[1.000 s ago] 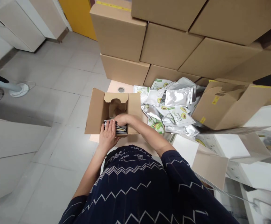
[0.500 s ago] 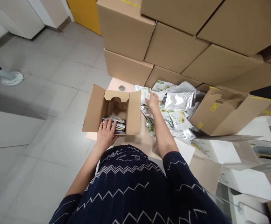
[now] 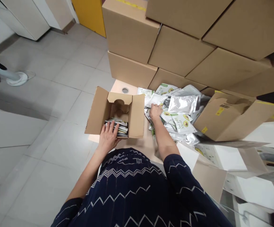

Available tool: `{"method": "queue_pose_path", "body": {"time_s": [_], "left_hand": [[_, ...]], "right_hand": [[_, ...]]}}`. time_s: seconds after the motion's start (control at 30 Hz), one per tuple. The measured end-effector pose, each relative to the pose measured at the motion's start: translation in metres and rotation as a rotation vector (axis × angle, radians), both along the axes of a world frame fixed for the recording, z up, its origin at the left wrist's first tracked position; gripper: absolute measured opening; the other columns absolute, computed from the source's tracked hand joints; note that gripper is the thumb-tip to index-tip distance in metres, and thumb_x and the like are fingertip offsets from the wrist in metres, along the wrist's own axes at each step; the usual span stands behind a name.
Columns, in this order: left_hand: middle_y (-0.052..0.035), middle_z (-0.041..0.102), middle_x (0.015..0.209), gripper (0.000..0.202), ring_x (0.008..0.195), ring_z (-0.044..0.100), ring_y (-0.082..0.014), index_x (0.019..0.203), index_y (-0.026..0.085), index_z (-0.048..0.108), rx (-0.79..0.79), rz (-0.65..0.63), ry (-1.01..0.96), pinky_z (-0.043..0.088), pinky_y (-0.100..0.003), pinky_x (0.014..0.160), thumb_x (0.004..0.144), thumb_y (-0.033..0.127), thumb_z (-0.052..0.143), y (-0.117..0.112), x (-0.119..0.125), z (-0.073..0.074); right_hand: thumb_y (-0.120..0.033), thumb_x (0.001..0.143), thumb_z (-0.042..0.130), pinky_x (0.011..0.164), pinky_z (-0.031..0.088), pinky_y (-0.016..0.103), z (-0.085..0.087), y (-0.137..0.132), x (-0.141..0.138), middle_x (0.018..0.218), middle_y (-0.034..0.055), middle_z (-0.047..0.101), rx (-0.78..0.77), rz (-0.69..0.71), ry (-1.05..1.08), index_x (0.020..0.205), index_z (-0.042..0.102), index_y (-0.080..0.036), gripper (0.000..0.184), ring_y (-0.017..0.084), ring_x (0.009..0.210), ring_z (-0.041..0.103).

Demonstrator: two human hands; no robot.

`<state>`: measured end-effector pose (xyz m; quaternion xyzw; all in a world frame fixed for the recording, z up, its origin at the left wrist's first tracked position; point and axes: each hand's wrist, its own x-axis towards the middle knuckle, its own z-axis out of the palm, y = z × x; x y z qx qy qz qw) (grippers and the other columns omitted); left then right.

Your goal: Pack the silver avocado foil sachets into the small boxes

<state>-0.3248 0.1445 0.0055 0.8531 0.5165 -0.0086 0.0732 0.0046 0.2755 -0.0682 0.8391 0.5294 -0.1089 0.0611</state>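
Observation:
A small open cardboard box [image 3: 137, 117] stands on a pale table [image 3: 143, 145] in front of me. It holds a row of flat foil pouches [image 3: 122, 125]. My left hand [image 3: 108, 136] lies on the near end of that row with its fingers stretched out flat. To the right of the box is a loose pile of silver and white avocado-print pouches [image 3: 182, 119]. My right hand [image 3: 155, 111] reaches into the left edge of the pile, its fingers curled round a pouch there.
A larger open carton [image 3: 236, 121] lies tipped on its side right of the pile. Big closed cartons [image 3: 174, 47] are stacked behind the table. Flat white card blanks [image 3: 224, 153] lie at the right. A stand's round base [image 3: 16, 78] sits on the tiled floor at left.
My right hand left the small box, swung right to the pouch pile, then drew back a little and closed on a pouch. My left hand stayed on the pouches in the box.

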Motion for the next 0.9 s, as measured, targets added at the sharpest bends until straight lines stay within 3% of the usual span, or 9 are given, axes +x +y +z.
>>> {"method": "queue_pose_path", "body": {"time_s": [0.13, 0.2, 0.3, 0.4, 0.5, 0.6, 0.73, 0.9], "left_hand": [[-0.0238, 0.039, 0.158, 0.077, 0.145, 0.037, -0.0425, 0.152, 0.012, 0.043, 0.020, -0.012, -0.017, 0.028, -0.057, 0.119, 0.086, 0.043, 0.066, 0.000, -0.001, -0.004], [-0.0241, 0.039, 0.158, 0.076, 0.144, 0.038, -0.0427, 0.152, 0.012, 0.044, 0.032, -0.019, -0.011, 0.028, -0.057, 0.119, 0.086, 0.044, 0.066, 0.000, -0.002, -0.005], [-0.0232, 0.040, 0.157, 0.076, 0.144, 0.040, -0.0421, 0.152, 0.013, 0.044, 0.044, -0.022, 0.005, 0.029, -0.057, 0.118, 0.086, 0.045, 0.066, 0.001, -0.002, -0.006], [-0.0220, 0.040, 0.158, 0.077, 0.144, 0.039, -0.0415, 0.152, 0.015, 0.044, 0.045, -0.017, 0.013, 0.029, -0.057, 0.119, 0.085, 0.045, 0.067, 0.000, -0.001, -0.005], [-0.0225, 0.040, 0.158, 0.078, 0.144, 0.040, -0.0423, 0.151, 0.014, 0.045, 0.033, -0.015, 0.016, 0.030, -0.057, 0.119, 0.084, 0.045, 0.068, 0.000, -0.001, -0.003], [-0.0226, 0.039, 0.158, 0.080, 0.144, 0.040, -0.0424, 0.152, 0.014, 0.044, 0.015, -0.008, 0.014, 0.030, -0.057, 0.119, 0.083, 0.044, 0.069, 0.000, -0.001, -0.003], [-0.0215, 0.040, 0.158, 0.078, 0.144, 0.040, -0.0412, 0.153, 0.016, 0.043, 0.015, -0.001, 0.022, 0.030, -0.056, 0.119, 0.084, 0.045, 0.067, -0.001, -0.001, -0.002], [-0.0235, 0.039, 0.158, 0.076, 0.144, 0.039, -0.0430, 0.151, 0.012, 0.045, 0.008, -0.009, 0.017, 0.029, -0.057, 0.119, 0.086, 0.045, 0.066, -0.001, 0.000, 0.001]], "right_hand": [[-0.019, 0.098, 0.036, 0.104, 0.038, 0.053, 0.000, -0.004, 0.005, 0.138, 0.0179, 0.054, -0.006, 0.029, -0.004, 0.131, 0.062, -0.021, 0.042, 0.034, 0.133, 0.038], [-0.024, 0.098, 0.042, 0.108, 0.033, 0.060, -0.002, -0.004, 0.002, 0.142, 0.0186, 0.051, -0.012, 0.004, -0.039, 0.134, 0.060, -0.019, 0.041, 0.038, 0.139, 0.032], [-0.019, 0.098, 0.039, 0.111, 0.024, 0.068, -0.005, 0.004, -0.005, 0.145, 0.0201, 0.050, -0.013, -0.034, -0.104, 0.141, 0.054, -0.018, 0.046, 0.040, 0.142, 0.031], [-0.017, 0.097, 0.040, 0.112, 0.018, 0.071, -0.008, 0.016, -0.005, 0.160, 0.0212, 0.031, -0.044, -0.017, -0.156, 0.156, 0.036, -0.022, 0.059, 0.042, 0.150, 0.020], [-0.027, 0.095, 0.053, 0.110, 0.014, 0.075, -0.011, 0.027, 0.000, 0.166, 0.0226, 0.016, -0.158, 0.024, -0.149, 0.163, 0.020, -0.027, 0.076, 0.046, 0.151, 0.015], [-0.029, 0.094, 0.057, 0.108, 0.017, 0.073, -0.012, 0.030, 0.001, 0.158, 0.0284, 0.031, -0.214, 0.070, -0.135, 0.162, 0.023, -0.027, 0.076, 0.046, 0.143, 0.035], [-0.015, 0.098, 0.039, 0.107, 0.030, 0.062, -0.001, 0.024, -0.006, 0.143, 0.0268, 0.050, -0.119, 0.082, -0.076, 0.158, 0.033, -0.021, 0.060, 0.037, 0.129, 0.053], [-0.012, 0.098, 0.030, 0.098, 0.045, 0.040, 0.046, 0.013, -0.006, 0.131, 0.0176, 0.063, 0.037, -0.007, 0.129, 0.154, 0.039, -0.022, 0.058, 0.029, 0.117, 0.062]]}}
